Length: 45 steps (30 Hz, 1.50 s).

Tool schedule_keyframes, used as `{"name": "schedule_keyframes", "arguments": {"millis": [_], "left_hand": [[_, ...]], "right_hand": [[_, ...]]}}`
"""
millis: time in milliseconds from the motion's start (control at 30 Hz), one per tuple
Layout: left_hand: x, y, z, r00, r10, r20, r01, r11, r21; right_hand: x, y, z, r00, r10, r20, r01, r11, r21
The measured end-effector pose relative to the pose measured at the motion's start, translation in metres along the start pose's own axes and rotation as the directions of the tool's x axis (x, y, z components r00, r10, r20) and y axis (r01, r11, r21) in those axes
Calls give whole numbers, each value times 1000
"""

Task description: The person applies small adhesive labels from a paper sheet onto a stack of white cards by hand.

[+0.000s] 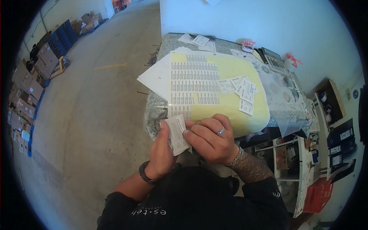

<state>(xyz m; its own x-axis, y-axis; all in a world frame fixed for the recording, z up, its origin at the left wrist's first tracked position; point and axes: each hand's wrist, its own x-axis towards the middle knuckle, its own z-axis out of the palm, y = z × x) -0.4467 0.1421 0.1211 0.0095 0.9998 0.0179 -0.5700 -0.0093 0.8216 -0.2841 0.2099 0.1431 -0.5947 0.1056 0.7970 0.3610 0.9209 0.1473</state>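
Note:
A small white printed label card (176,135) is held upright between my two hands, above the table's near edge. My left hand (161,151) grips its left side, with the thumb along the edge. On the card's right side, the fingers of my right hand (211,138) are bent and pressed to it. Beyond them lies a yellow sheet (234,115) with rows of small printed stickers (194,78). Several loose white cards (246,92) overlap on its right part.
The patterned table (157,111) also bears white papers (155,78), more cards (200,40) at the back and a calculator (273,59). Shelves (285,161) and a red basket (318,194) stand at right. Boxes (46,59) and a yellow pallet jack (59,68) are far left.

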Motion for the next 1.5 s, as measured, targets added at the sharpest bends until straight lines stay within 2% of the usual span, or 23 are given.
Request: {"name": "schedule_keyframes", "arguments": {"millis": [333,500,800,900,1000,1067,1133,1200,1267,1300,1333,1367,1400,1467,1500], "left_hand": [[-1,-2,-5,1000,-15,17,16,999,-41],[-3,-2,-4,999,-26,-45,26,1000,-4],[-3,-2,-11,1000,-6,-7,7,996,87],[1,0,-11,997,28,-73,-17,990,143],[1,-2,-23,999,-5,-44,11,991,137],[1,2,-11,997,5,-74,3,994,106],[0,2,-11,995,9,-102,-2,997,75],[-2,0,-20,998,-22,-64,33,982,187],[-1,7,-13,1000,-21,-20,25,975,220],[-2,10,-12,1000,-25,13,21,967,252],[-3,9,-14,1000,-22,10,19,967,253],[-2,7,-17,999,-41,-2,41,983,179],[-3,6,-19,998,-63,-9,64,993,102],[-4,8,-14,999,-53,9,51,985,168],[-3,8,-11,999,-44,27,36,972,233]], "right_hand": [[1,-3,2,997,43,70,-46,998,30],[2,-3,2,993,59,105,-65,996,56],[7,-4,1,983,84,161,-97,993,72],[8,-8,-3,980,66,190,-84,992,89],[7,-7,-7,966,47,256,-83,988,130],[11,-1,-7,970,73,232,-131,961,245],[15,6,-11,964,84,251,-146,960,238],[18,11,-12,958,98,270,-162,960,227],[21,12,-10,945,280,171,-304,942,139],[19,14,-9,945,279,172,-304,942,140],[17,17,-9,932,330,147,-356,909,218],[16,20,-9,916,381,125,-401,867,295],[17,19,-10,917,380,125,-400,868,294],[17,18,-15,886,383,262,-464,740,487],[17,16,-17,884,392,256,-468,747,473]]}}
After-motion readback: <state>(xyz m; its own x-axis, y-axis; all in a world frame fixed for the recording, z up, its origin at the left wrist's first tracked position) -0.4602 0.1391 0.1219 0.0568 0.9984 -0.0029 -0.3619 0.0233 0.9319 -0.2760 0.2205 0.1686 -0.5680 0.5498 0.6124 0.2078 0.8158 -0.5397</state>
